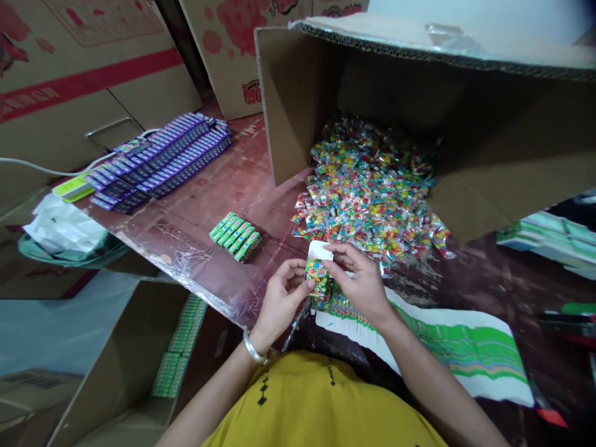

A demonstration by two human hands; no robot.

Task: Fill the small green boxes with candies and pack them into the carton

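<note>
Between my two hands is a small green candy box [318,273] with its white top flap raised. My left hand [284,298] grips the box's left side, thumb across the front. The fingers of my right hand [358,279] pinch the white flap at the upper right. Just below and to the right, a fanned row of flat green cartons [447,341] lies on the table, partly under my right forearm. Beyond my hands, small clear bags of colourful candy [367,192] spill out of a cardboard box [293,105] lying on its side. To the left sits a small group of green boxes [235,236].
Rows of purple boxes [162,161] stand on the red table [200,192] at the far left. Below its edge, an open carton [112,354] holds more green boxes. A white cable [46,167] crosses at left. More flat cartons [549,239] are stacked at right.
</note>
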